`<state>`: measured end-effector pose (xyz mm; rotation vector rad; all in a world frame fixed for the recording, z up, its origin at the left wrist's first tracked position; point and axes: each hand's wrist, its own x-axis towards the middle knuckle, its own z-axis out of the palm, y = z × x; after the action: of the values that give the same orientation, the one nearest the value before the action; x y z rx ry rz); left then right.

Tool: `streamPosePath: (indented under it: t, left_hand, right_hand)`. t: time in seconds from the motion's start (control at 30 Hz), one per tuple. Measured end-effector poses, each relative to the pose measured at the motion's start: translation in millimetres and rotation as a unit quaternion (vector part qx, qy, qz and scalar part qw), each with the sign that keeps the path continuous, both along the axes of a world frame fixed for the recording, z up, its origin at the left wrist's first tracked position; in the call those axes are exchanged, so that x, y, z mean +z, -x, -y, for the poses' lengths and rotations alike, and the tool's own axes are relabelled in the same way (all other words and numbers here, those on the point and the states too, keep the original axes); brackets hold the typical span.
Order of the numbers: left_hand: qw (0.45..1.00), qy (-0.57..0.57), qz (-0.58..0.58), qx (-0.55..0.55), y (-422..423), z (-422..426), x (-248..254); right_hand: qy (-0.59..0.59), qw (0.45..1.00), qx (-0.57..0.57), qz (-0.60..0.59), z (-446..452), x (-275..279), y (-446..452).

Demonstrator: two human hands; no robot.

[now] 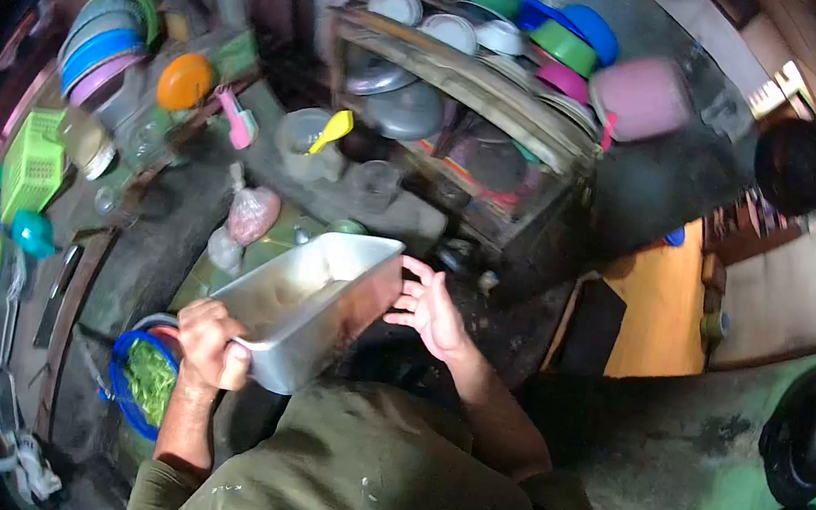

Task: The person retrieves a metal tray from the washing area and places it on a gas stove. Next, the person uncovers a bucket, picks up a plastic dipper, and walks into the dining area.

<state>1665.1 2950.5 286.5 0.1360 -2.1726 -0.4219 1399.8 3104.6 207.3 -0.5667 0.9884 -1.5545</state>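
A deep rectangular metal pan (292, 348) is held tilted in front of my body, its inside facing up and showing brownish marks. My left hand (212, 342) grips the rim at its near left corner, fingers curled and thumb over the edge. At the pan's right end is my right hand (434, 313), fingers spread and the fingertips at or very near the wall; I cannot tell whether they press on it. Below my left wrist, a blue basin (118, 373) contains chopped green vegetables (150, 382). Beyond the pan lies a tied plastic bag (254, 214) with pinkish contents.
A wooden rack (451, 53) full of bowls and lids stands ahead. A yellow dipper (334, 130) rests in a pale tub (303, 157). On the left are a green basket (34, 162) and an orange bowl (185, 82). A black wok (810, 434) hangs at the right.
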Motion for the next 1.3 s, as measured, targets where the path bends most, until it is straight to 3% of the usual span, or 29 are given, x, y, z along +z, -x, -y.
streamPosePath:
  t: [0.1, 0.2, 0.27, 0.3, 0.37, 0.4, 0.43, 0.47, 0.5, 0.53, 0.6, 0.63, 0.67, 0.73, 0.77, 0.83, 0.87, 0.93, 0.97, 1.0, 1.03, 1.07, 1.1, 1.13, 1.17, 1.2, 1.27, 1.3]
  left_hand:
    - [0.974, 0.144, 0.042, -0.172, 110.4, -35.2, 13.4]
    - [0.937, 0.215, 0.014, -0.274, 219.2, -99.5, 14.3]
    - [0.921, 0.213, 0.009, -0.327, 285.7, -134.6, -1.6]
    - [0.92, 0.201, -0.004, -0.338, 318.1, -148.3, -15.3]
    - [0.945, 0.103, 0.026, -0.31, 383.0, -171.8, -36.5]
    - [0.954, -0.002, 0.064, -0.294, 405.2, -181.7, -52.4]
    - [0.956, -0.065, 0.108, -0.265, 423.5, -192.6, -57.3]
    - [0.944, -0.189, 0.118, -0.245, 440.9, -209.0, -69.9]
    - [0.915, -0.312, 0.132, -0.221, 462.0, -223.9, -90.2]
    - [0.828, -0.466, 0.146, -0.277, 486.5, -230.8, -118.2]
    - [0.589, -0.716, 0.17, -0.335, 515.8, -240.6, -146.0]
    - [0.451, -0.807, 0.16, -0.345, 531.7, -246.2, -151.6]
    - [0.446, -0.806, 0.164, -0.352, 549.4, -247.5, -163.7]
    - [0.553, -0.702, 0.301, -0.332, 592.6, -245.3, -195.1]
    - [0.55, -0.699, 0.305, -0.34, 620.6, -246.5, -202.9]
    - [0.42, -0.738, 0.408, -0.335, 685.2, -251.8, -215.3]
    - [0.416, -0.73, 0.419, -0.344, 719.4, -258.0, -244.1]
    - [0.506, -0.689, 0.398, -0.334, 779.2, -279.4, -306.2]
    - [0.497, -0.689, 0.403, -0.341, 804.6, -298.5, -302.4]
    - [0.454, -0.707, 0.458, -0.291, 839.5, -319.8, -298.1]
    - [0.412, -0.714, 0.512, -0.241, 876.0, -339.0, -291.6]
    - [0.373, -0.71, 0.567, -0.186, 909.2, -353.9, -285.0]
    - [0.378, -0.699, 0.576, -0.192, 936.5, -367.2, -278.9]
    - [0.334, -0.733, 0.554, -0.21, 958.8, -381.4, -274.9]
    - [0.287, -0.765, 0.531, -0.225, 976.1, -387.1, -273.5]
    - [0.295, -0.752, 0.543, -0.229, 996.8, -396.0, -274.7]
    - [0.313, -0.733, 0.571, -0.198, 1041.8, -417.2, -292.3]
    - [0.32, -0.725, 0.582, -0.18, 1067.2, -429.3, -302.1]
  right_hand:
    - [-0.043, 0.996, -0.059, 0.045, -81.4, 2.8, 83.3]
    - [-0.127, 0.984, -0.106, 0.073, -174.2, -17.0, 163.5]
    - [-0.157, 0.975, -0.141, 0.072, -237.7, -39.3, 207.5]
    - [-0.176, 0.958, -0.213, 0.08, -260.5, -36.0, 216.9]
    - [-0.139, 0.926, -0.337, 0.096, -301.1, -42.5, 235.1]
    - [-0.131, 0.898, -0.406, 0.102, -314.1, -41.8, 239.8]
    - [-0.127, 0.883, -0.445, -0.075, -337.3, -94.7, 251.0]
    - [-0.122, 0.864, -0.487, -0.044, -349.5, -102.1, 261.2]
    - [-0.12, 0.841, -0.527, -0.009, -358.5, -108.6, 274.7]
    - [-0.123, 0.835, -0.536, -0.007, -364.0, -117.0, 289.5]
    - [-0.176, 0.756, -0.63, -0.003, -370.3, -130.6, 312.8]
    - [-0.177, 0.75, -0.638, -0.006, -374.4, -135.1, 329.3]
    - [-0.182, 0.762, -0.616, -0.083, -378.3, -137.8, 349.3]
    - [-0.203, 0.766, -0.57, -0.215, -387.2, -129.5, 394.5]
    - [-0.204, 0.76, -0.577, -0.217, -394.6, -130.2, 421.3]
    - [-0.224, 0.807, -0.519, -0.173, -418.2, -133.6, 477.0]
    - [-0.224, 0.797, -0.533, -0.172, -428.3, -135.9, 503.0]
    - [-0.215, 0.769, -0.601, -0.014, -452.8, -145.3, 543.8]
    - [-0.27, 0.75, -0.603, 0.017, -476.3, -164.7, 556.2]
    - [-0.321, 0.73, -0.602, 0.042, -500.7, -185.7, 571.7]
    - [-0.466, 0.693, -0.544, -0.082, -520.2, -192.2, 585.7]
    - [-0.48, 0.716, -0.498, -0.095, -558.3, -252.1, 589.3]
    - [-0.499, 0.703, -0.506, -0.036, -574.8, -264.9, 586.2]
    - [-0.557, 0.684, -0.471, 0.023, -581.2, -230.6, 587.5]
    - [-0.538, 0.665, -0.515, 0.064, -592.5, -238.2, 584.7]
    - [-0.514, 0.645, -0.557, 0.104, -608.1, -255.2, 574.7]
    - [-0.523, 0.543, -0.618, 0.222, -625.7, -278.2, 575.4]
    - [-0.541, 0.549, -0.602, 0.208, -648.6, -337.8, 563.1]
